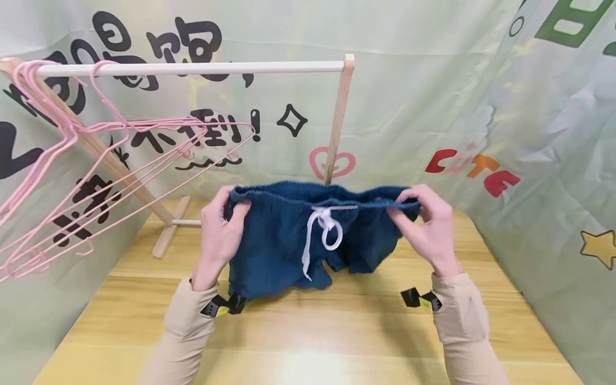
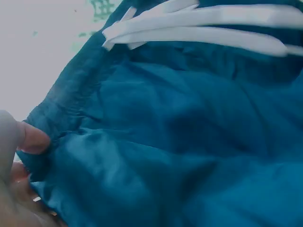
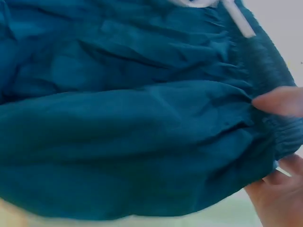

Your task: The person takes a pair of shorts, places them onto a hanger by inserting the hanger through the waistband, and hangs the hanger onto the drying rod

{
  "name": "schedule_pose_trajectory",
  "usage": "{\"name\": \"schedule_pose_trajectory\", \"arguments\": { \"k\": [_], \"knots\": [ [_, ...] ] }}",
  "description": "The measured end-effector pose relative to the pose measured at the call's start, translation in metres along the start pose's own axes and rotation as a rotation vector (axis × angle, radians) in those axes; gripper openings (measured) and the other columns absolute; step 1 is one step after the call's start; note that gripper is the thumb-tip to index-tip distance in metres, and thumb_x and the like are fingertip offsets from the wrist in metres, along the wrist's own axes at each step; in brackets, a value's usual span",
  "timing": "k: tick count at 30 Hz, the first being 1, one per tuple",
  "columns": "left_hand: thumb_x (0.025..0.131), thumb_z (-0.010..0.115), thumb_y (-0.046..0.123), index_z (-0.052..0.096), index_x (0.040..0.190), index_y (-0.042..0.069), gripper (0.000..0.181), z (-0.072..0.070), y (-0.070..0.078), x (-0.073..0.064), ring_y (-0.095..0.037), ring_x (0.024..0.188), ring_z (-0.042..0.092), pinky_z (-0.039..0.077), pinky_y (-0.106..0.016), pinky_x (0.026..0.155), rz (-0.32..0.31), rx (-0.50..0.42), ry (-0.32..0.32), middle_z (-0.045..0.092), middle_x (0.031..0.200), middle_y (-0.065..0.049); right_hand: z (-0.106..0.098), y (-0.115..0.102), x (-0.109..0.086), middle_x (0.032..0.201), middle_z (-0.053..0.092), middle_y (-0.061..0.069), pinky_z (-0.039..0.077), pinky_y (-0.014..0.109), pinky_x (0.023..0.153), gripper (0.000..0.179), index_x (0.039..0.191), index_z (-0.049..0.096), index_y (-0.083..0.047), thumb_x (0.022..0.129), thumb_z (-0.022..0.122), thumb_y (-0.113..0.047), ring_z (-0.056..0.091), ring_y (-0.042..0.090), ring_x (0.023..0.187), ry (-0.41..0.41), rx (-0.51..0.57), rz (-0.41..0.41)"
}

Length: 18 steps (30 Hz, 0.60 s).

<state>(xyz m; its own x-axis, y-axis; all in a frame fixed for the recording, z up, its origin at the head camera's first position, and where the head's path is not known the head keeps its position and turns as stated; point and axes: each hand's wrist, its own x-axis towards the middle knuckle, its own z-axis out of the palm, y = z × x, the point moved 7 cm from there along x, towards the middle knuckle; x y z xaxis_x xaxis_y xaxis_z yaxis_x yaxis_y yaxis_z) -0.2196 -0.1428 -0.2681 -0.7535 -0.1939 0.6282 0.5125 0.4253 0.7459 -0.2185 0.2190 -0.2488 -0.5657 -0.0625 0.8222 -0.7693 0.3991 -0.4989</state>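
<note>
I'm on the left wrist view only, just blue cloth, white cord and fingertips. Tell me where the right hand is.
Observer: The right hand pinches the waistband of the blue shorts, at the opposite end from the left hand.

Operator: Describe how the white cord hangs; mine runs out of frame.

Observer: The head view shows it knotted at the front, with a loop and a loose end hanging down.

Operator: Name what stands beyond the shorts.

Observer: A rack, with pink hangers on its white rail, toward the person's left.
</note>
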Motion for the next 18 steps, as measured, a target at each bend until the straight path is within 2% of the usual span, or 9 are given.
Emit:
{"name": "schedule_pose_trajectory", "arguments": {
  "k": [3, 5, 8, 11, 14, 16, 18],
  "knots": [
    [0.088, 0.061, 0.003, 0.066, 0.092, 0.004, 0.007, 0.005, -0.025, -0.013, -0.017, 0.07, 0.05, 0.037, -0.024, 0.063, -0.096, 0.065, -0.062, 0.062, 0.078, -0.01, 0.012, 0.01, -0.022, 0.086, 0.062, 0.007, 0.037, 0.016, 0.054, 0.021, 0.09, 0.066, -0.003, 0.077, 0.075, 0.011, 0.051, 0.006, 0.072, -0.123, -0.058, 0.053],
    [0.086, 0.059, 0.004, 0.064, 0.089, 0.006, 0.006, 0.009, -0.039, -0.021, -0.021, 0.069, 0.049, 0.036, -0.026, 0.063, -0.142, 0.105, -0.11, 0.057, 0.074, -0.009, 0.021, 0.018, -0.036, 0.086, 0.063, 0.004, 0.038, 0.019, 0.055, 0.023, 0.09, 0.066, -0.009, 0.078, 0.077, 0.007, 0.051, 0.005, 0.072, -0.199, -0.097, 0.114],
    [0.085, 0.056, 0.002, 0.062, 0.099, 0.006, 0.016, 0.015, -0.055, -0.032, -0.024, 0.077, 0.054, 0.038, -0.027, 0.069, -0.15, 0.127, -0.203, 0.066, 0.079, -0.008, 0.031, 0.031, -0.056, 0.089, 0.066, 0.002, 0.042, 0.021, 0.061, 0.022, 0.091, 0.066, -0.014, 0.081, 0.077, 0.002, 0.052, 0.006, 0.076, -0.29, -0.122, 0.213],
    [0.086, 0.053, -0.002, 0.055, 0.116, 0.009, 0.032, 0.022, -0.062, -0.041, -0.023, 0.088, 0.06, 0.041, -0.028, 0.081, -0.09, 0.122, -0.329, 0.075, 0.096, -0.007, 0.038, 0.04, -0.071, 0.091, 0.066, 0.001, 0.046, 0.023, 0.066, 0.02, 0.091, 0.066, -0.015, 0.083, 0.076, 0.001, 0.054, 0.006, 0.079, -0.347, -0.109, 0.277],
    [0.087, 0.051, -0.005, 0.052, 0.12, 0.014, 0.039, 0.028, -0.064, -0.049, -0.02, 0.092, 0.061, 0.043, -0.032, 0.085, 0.004, 0.14, -0.439, 0.073, 0.106, -0.006, 0.041, 0.046, -0.08, 0.093, 0.067, 0.002, 0.048, 0.024, 0.07, 0.02, 0.091, 0.065, -0.014, 0.084, 0.075, 0.001, 0.056, 0.006, 0.082, -0.372, -0.075, 0.302],
    [0.088, 0.05, -0.007, 0.056, 0.119, 0.016, 0.039, 0.031, -0.064, -0.054, -0.017, 0.095, 0.061, 0.045, -0.034, 0.087, 0.058, 0.156, -0.482, 0.07, 0.111, -0.004, 0.042, 0.049, -0.084, 0.094, 0.067, 0.003, 0.049, 0.024, 0.071, 0.019, 0.092, 0.065, -0.014, 0.085, 0.074, 0.002, 0.057, 0.005, 0.081, -0.378, -0.05, 0.313],
    [0.088, 0.05, -0.008, 0.06, 0.114, 0.017, 0.037, 0.032, -0.064, -0.057, -0.015, 0.097, 0.06, 0.047, -0.035, 0.087, 0.104, 0.173, -0.494, 0.068, 0.111, -0.002, 0.042, 0.052, -0.087, 0.093, 0.067, 0.005, 0.049, 0.023, 0.07, 0.019, 0.092, 0.065, -0.013, 0.085, 0.073, 0.004, 0.057, 0.005, 0.079, -0.37, -0.033, 0.317]
  ]
}}
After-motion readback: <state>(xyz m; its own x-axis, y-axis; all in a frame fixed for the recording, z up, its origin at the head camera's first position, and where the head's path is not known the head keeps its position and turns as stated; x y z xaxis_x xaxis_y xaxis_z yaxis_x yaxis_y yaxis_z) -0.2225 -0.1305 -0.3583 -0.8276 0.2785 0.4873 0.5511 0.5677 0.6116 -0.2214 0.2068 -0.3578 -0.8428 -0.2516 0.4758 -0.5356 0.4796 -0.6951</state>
